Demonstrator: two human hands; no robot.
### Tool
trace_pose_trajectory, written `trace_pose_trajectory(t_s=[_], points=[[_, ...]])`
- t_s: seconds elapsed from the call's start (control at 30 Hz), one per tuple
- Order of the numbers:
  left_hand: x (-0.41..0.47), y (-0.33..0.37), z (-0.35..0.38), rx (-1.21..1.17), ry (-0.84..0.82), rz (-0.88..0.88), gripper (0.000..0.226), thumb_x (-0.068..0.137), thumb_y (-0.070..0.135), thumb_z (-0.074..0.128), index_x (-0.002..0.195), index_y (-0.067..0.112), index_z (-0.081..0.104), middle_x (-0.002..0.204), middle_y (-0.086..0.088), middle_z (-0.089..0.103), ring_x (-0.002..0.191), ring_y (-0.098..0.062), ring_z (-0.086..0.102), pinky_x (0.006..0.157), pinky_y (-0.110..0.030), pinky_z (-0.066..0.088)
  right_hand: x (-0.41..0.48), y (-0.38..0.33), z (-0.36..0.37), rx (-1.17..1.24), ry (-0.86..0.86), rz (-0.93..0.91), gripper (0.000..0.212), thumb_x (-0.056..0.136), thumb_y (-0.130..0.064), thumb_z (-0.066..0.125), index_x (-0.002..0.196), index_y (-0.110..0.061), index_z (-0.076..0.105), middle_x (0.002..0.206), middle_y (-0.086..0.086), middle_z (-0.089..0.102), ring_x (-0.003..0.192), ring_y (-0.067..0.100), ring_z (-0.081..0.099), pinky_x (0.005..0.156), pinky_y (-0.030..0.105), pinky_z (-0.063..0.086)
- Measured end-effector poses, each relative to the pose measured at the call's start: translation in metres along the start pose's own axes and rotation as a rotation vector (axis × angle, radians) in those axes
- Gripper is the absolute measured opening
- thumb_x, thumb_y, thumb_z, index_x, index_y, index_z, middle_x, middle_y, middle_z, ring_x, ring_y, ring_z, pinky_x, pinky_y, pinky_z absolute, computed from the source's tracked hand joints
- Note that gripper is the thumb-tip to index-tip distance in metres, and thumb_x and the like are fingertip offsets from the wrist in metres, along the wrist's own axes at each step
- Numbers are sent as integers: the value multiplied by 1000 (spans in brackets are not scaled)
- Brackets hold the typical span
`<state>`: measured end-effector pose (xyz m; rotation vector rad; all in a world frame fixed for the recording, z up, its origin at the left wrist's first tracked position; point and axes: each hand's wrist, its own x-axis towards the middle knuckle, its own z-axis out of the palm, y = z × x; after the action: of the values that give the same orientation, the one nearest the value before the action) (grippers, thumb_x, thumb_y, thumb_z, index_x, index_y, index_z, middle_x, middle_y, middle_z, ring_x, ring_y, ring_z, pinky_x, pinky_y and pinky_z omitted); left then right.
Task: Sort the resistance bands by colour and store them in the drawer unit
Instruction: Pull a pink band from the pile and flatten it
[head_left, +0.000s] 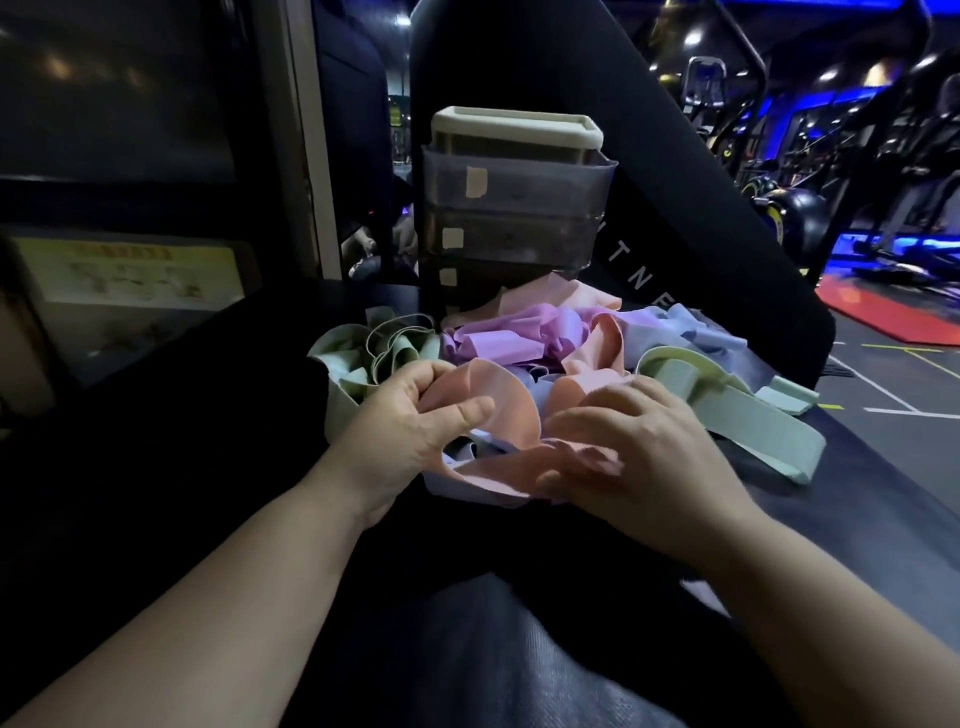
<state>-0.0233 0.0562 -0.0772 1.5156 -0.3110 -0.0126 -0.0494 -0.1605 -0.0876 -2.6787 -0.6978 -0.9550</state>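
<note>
We take this to be the sorting step, with nothing yet stored: the bands lie in one mixed heap on the dark bench (857, 499), right in front of the drawer unit (514, 208), and a pink band (498, 395) is being worked free of it. The left hand (410, 415) grips one side of that band's loop, fingers curled round the edge and thumb pressed on its face. The right hand (639, 447) lies over the heap and appears to pinch the band's lower fold between thumb and forefinger, though that spot is blurred. The band is wide, thin and limp, and it stands up in a soft curl between the hands. Around it we see green bands (363, 358) bunched to the left, purple bands (498, 343) behind, blue bands (696, 332) further right and more pink against the unit's foot. The next move, in our judgement, calls for lifting the pink clear of the blue strip under it without dragging neighbours along, then gathering it with its like. The unit is smoky grey with a cream top and pale labels; whether a drawer stands open we cannot tell.
</note>
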Motion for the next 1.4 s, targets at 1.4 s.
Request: trace_pose_trajectory(t_s=[1.4], points=[[-11, 13, -14, -333, -321, -361, 23, 73, 9, 74, 93, 1, 65, 56, -2, 50, 34, -4, 35, 32, -14, 31, -11, 42, -42, 1681, 254, 566, 24, 79, -16, 43, 70, -17, 65, 59, -1, 54, 53, 12, 48, 53, 21, 38]])
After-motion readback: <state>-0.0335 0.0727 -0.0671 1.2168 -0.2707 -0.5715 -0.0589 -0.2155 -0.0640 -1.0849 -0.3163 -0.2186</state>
